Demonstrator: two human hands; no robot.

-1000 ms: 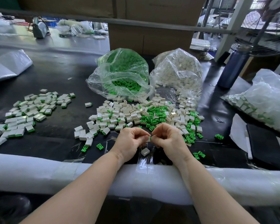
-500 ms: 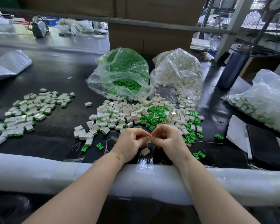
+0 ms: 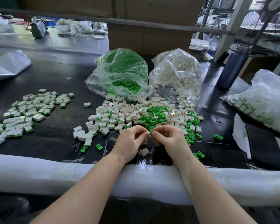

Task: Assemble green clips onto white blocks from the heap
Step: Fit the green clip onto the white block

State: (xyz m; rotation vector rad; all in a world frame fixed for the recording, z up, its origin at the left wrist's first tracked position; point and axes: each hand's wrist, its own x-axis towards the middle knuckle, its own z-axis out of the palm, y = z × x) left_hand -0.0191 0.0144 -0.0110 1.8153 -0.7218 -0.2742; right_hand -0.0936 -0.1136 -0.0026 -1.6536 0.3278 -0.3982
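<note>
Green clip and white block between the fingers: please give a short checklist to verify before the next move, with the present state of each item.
1. Left hand pinches the white block: ok.
2. Right hand holds the green clip against the block: ok.
3. Clip fully seated in the block: cannot tell, fingers hide the joint.
4. Loose parts in the heap in front of the hands: ok.
5. Finished pile at the left has room: ok.
6. Stray block under the hands may get in the way: not ok.
</note>
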